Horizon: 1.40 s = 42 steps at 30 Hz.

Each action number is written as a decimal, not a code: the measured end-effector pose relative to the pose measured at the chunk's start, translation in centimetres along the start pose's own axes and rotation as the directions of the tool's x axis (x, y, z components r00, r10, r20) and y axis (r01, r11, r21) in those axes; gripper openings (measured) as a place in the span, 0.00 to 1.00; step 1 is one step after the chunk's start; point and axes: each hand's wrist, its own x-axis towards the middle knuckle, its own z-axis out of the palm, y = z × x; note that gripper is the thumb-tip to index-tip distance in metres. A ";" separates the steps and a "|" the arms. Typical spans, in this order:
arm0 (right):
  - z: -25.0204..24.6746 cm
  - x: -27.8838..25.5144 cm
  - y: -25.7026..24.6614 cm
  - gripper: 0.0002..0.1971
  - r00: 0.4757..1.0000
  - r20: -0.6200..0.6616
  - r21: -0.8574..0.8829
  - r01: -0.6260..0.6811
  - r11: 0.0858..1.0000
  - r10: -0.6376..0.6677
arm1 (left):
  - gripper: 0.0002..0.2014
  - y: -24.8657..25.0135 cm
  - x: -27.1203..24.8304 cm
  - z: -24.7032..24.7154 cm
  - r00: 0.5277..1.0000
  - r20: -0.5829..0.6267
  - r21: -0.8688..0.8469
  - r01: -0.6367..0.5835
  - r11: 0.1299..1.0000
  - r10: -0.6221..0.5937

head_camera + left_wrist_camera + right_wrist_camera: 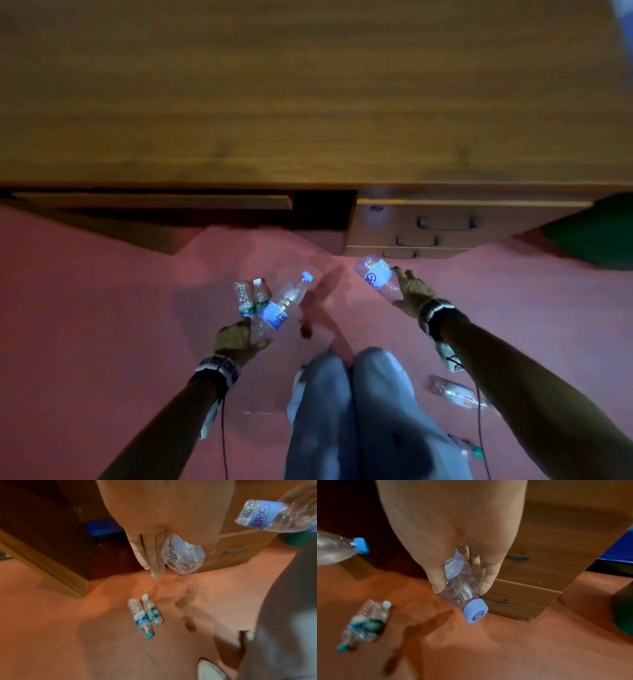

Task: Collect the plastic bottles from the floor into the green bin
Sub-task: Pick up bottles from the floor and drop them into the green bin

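My left hand (251, 330) grips a clear bottle with a blue label and blue cap (284, 305) by its base (182, 553), above the red floor. Beyond it, two small clear bottles (245, 298) (262, 293) lie side by side on the floor (145, 615). My right hand (399, 286) holds a second blue-labelled bottle (375, 274), with thumb and fingers round its neck above the lilac cap (475, 613). The green bin (596, 233) stands at the far right beside the desk, partly cut off.
A wooden desk (308, 102) fills the far side, with a drawer unit (442, 229) just beyond my right hand. More clear bottles (455, 392) (469, 448) lie on the floor under my right forearm. My legs in grey trousers (349, 411) are at the centre.
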 end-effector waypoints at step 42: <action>-43.7 -41.1 11.1 0.32 0.640 -0.565 0.815 0.531 0.232 0.520 | 0.25 52.1 -40.1 -41.5 0.675 -0.426 -0.478 -0.733 0.483 0.603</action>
